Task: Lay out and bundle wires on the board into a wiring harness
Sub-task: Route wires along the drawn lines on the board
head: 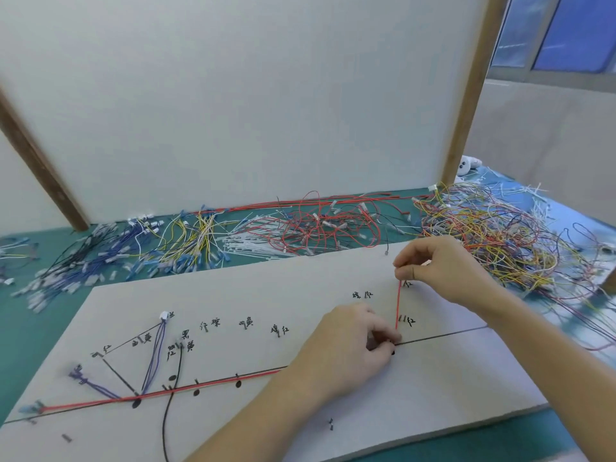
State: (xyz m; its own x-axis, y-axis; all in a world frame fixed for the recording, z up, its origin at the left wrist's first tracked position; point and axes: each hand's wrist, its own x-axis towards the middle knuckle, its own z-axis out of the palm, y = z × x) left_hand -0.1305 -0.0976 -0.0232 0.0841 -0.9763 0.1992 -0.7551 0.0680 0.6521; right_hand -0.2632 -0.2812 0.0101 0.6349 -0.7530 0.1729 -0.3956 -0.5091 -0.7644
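Both hands on a red wire [398, 305] over the board [433, 378]: left hand [350, 345] pinning its bend, right hand [433, 265] pinching its far end.

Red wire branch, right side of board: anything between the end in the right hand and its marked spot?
Nothing visible. The right hand pinches the red wire end right at the handwritten mark on the board; bare board lies around it. The left hand holds the wire's bend at the black trunk line.
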